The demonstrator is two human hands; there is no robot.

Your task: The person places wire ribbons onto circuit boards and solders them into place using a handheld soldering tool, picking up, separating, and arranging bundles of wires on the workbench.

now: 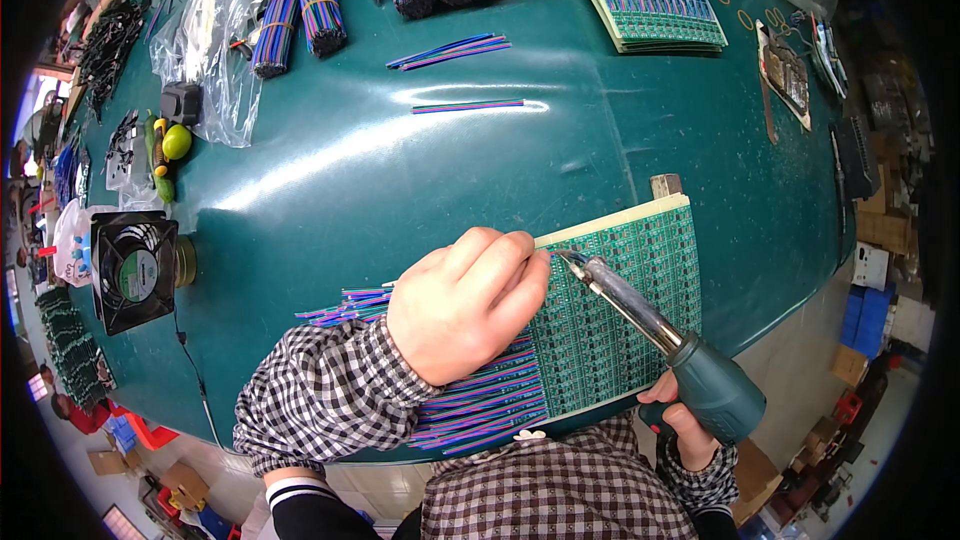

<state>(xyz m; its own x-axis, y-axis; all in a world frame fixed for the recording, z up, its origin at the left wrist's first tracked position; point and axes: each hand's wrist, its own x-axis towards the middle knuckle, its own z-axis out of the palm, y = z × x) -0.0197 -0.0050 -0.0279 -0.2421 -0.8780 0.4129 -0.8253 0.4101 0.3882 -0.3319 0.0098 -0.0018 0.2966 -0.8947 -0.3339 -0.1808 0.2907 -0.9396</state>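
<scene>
A green circuit board panel [625, 325] lies on the table in front of me, with rows of small parts. Many coloured wire strips [485, 402] run out leftward from its left side, partly under my left arm. My left hand [465, 305] is closed in a pinch at the panel's upper left corner, on a wire strip that the fingers mostly hide. Wrapped round the green handle of a soldering iron [718, 392] is my right hand [690, 432]. The iron slants up and left, its tip close beside my left fingertips.
A wooden block [665, 184] touches the panel's far edge. Single wire strips [468, 107] lie farther off. At the back are bundled wires [320, 12] and stacked panels [655, 0]. A black fan [135, 272] stands left, a solder-stained plate [783, 73] at far right.
</scene>
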